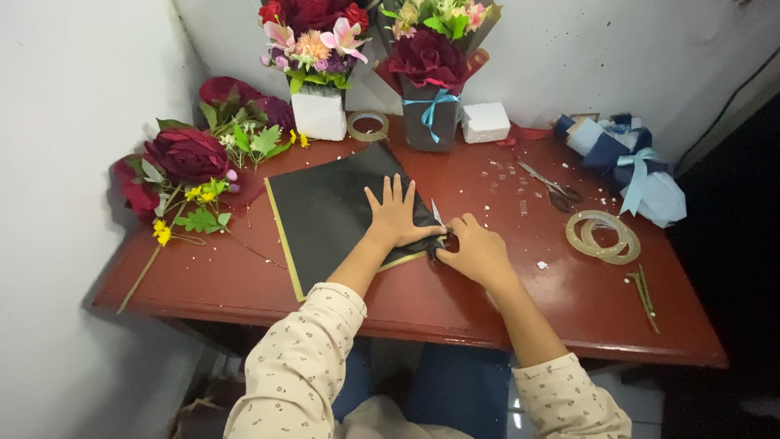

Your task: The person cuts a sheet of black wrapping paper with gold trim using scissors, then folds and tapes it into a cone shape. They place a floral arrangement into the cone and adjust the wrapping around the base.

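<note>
1. Soft, even indoor light falls from above; the white walls [73, 203] look bright and slightly bluish.
2. The red tabletop [455, 301] shows a mild sheen along its front edge, without harsh glare.
3. The far right side and the space under the tabletop sink into deep shadow.
4. Focus is fairly sharp at the centre; wide-angle bending shows at the edges.

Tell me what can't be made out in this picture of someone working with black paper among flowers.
Head view only:
- What the right hand pinches at the corner of the black wrapping sheet: its fingers cover it.
- The sheet under the flat left hand: covered by the palm.
- The top of the two bouquets: cut off by the upper edge.
- The white specks near the scissors: too small to identify.
</note>
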